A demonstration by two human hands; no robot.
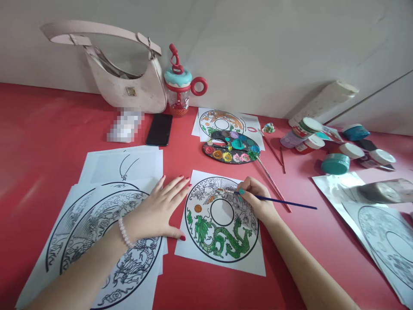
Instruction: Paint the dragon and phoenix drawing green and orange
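Note:
My right hand (256, 198) pinches a thin blue-handled paintbrush (284, 201), its bristles touching the upper middle of a printed sheet (222, 260). The sheet bears a ring design with a green-painted dragon (222, 241), an orange dot and a partly orange bird. Flat and spread, my left hand (161, 206) lies at the sheet's left edge, over a stack of uncoloured prints (135, 275). Just beyond the sheet sits a black paint palette (217, 158) with several colours in its wells. A second paintbrush (271, 181) rests with its tip in green paint and its handle on the table.
A finished-looking print (206, 114) lies behind the palette. Paint jars (335, 163) crowd the right, near other prints (383, 241). A pale handbag (129, 90), a donut-lidded cup (179, 92) and a phone (159, 129) line the back. The table (32, 142) is red.

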